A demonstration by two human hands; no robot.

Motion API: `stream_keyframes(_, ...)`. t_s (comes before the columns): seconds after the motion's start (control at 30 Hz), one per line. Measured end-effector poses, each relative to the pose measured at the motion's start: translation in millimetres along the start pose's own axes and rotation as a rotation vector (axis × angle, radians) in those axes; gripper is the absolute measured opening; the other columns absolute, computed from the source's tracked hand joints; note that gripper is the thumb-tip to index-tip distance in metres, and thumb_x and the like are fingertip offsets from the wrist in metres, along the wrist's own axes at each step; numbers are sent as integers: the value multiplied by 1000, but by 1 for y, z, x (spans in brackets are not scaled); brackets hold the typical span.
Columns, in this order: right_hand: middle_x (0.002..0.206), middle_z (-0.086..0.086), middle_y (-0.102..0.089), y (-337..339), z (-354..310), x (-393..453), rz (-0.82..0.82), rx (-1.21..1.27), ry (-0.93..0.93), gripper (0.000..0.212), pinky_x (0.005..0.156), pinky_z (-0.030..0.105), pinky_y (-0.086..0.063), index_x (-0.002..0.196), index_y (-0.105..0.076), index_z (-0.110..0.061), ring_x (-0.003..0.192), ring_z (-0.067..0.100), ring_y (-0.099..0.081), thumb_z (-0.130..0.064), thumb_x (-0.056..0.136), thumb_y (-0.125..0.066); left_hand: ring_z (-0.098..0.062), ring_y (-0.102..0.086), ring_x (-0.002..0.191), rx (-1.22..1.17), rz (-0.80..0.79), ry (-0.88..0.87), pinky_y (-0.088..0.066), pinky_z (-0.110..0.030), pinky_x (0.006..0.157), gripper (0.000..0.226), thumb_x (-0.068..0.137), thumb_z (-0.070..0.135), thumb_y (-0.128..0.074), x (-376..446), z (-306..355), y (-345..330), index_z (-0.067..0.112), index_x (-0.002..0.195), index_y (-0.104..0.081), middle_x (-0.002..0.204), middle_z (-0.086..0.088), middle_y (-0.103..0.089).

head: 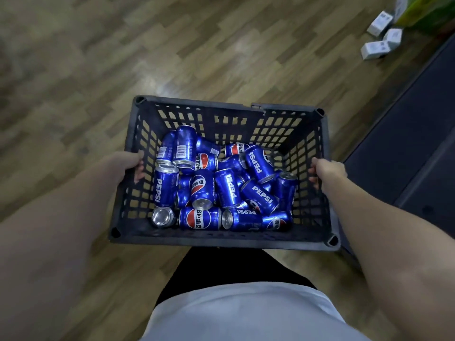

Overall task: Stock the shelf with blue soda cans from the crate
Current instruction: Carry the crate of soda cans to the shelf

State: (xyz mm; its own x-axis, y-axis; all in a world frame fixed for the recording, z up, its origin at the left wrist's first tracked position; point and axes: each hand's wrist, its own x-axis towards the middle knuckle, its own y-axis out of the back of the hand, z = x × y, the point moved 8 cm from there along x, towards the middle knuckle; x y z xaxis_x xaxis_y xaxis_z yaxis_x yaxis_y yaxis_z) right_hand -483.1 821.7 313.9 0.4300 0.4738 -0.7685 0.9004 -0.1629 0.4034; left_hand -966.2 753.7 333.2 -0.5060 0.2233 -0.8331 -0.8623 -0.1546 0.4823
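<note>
Left fingers: the left hand (123, 163) is curled over the left wall of the crate (221, 238). Its fingertips (140, 172) poke in through the holes, so it holds on tight.

Right fingers: the right hand (328, 169) grips the right wall the same way. Its fingertips (312, 174) wrap over to the inside.

Crate: it is a dark plastic box with lots of holes. It is held up in front of the person's tummy, between both arms, above the wood floor (98, 70). It sits about level.

Cans: the blue soda cans (227, 187) are all in the bottom of the crate. They lie in a messy heap, tipped every which way, some on top of others. One silver can end (162, 216) shows in the near left corner.

Shelf: a dark flat thing (406, 143) runs along the right side. It may be the low part of a shelf, but I cannot tell for sure.

Other stuff: some small white boxes (380, 36) sit on the floor far off at the top right.

How far along: I think this is the very start. No can is on any shelf that I can see.

Left to do: put the crate down near the shelf, then lift the cans out and stand them up in rows.
</note>
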Motion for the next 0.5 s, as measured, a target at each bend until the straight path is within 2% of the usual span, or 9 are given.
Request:
stream_keyframes(0.07,79,3,-58,-10,-39,10,22,16,15,14,49,25,-38,102,-59,-10,56,12,-47,-21,93,-55,-15,-47,55,10,2,-22,-42,-26,59,37,98,35,-47,9,51,8,13,68,-44,66,-1,-47)
stream_keyframes(0.17,80,2,-62,-25,-92,30,53,41,23,20,48,25,-40,106,-61,-11,58,13,-51,-23,91,-56,-15,-49,53,51,-25,-52,-42,-27,59,38,98,36,-45,27,129,12,14,67,-43,60,-1,-48)
stream_keyframes(0.23,76,1,-63,-35,-124,46,90,67,32,22,47,25,-40,107,-62,-11,56,14,-52,-24,90,-56,-16,-51,49,108,-49,-83,-40,-27,60,40,99,37,-43,44,181,10,14,66,-41,43,0,-48)
stream_keyframes(0.3,74,1,-63,-46,-152,63,119,104,16,24,46,24,-39,107,-63,-10,54,14,-52,-25,89,-56,-17,-49,55,113,-79,-144,-38,-26,61,42,99,37,-42,66,241,3,13,65,-41,30,1,-44)
stream_keyframes(0.4,75,2,-62,-57,-190,78,167,177,-16,23,44,25,-39,106,-62,-10,54,13,-51,-25,90,-56,-16,-47,61,179,-129,-185,-37,-27,60,42,99,38,-41,92,319,-7,13,66,-39,27,2,-43)
stream_keyframes(0.5,75,4,-61,-63,-232,94,192,214,-38,22,43,26,-40,103,-62,-8,53,14,-52,-25,91,-58,-17,-52,56,196,-166,-239,-39,-29,59,41,98,37,-44,107,403,-15,13,65,-39,27,1,-44)
